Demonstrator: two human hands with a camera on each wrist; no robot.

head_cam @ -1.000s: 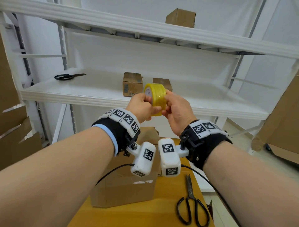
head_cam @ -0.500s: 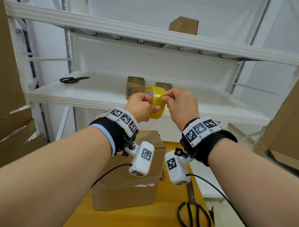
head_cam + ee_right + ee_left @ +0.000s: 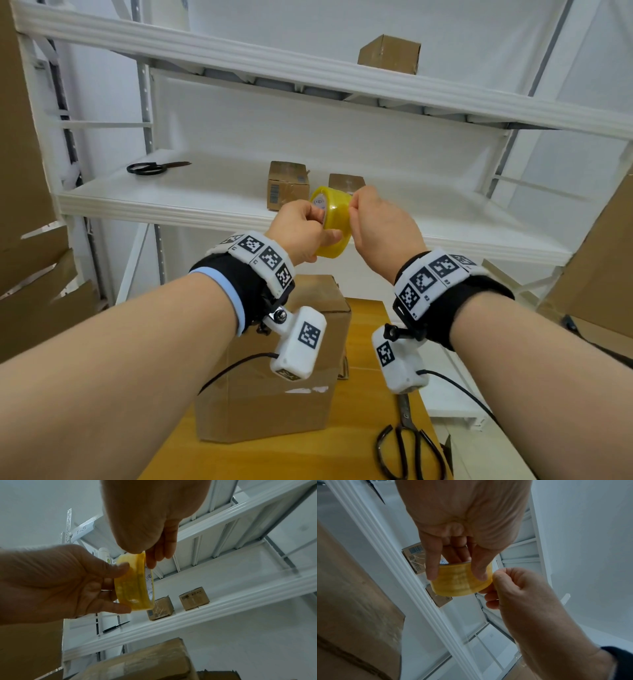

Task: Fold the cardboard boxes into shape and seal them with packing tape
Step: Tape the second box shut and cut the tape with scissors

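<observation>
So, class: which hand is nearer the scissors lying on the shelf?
Left. The left hand holds the tape roll right of the scissors; the right hand is farther right.

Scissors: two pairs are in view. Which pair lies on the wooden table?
The pair at lower right, beside the big cardboard box; the other pair lies on the white shelf.

Both forearms are being held raised in front of the body, wrists close together. The tape roll point(image 3: 331, 222) is being gripped by the left hand point(image 3: 301, 233), thumb and forefinger curled over its rim. Its edge is being pinched by the right hand point(image 3: 380, 229), fingers curled.
</observation>
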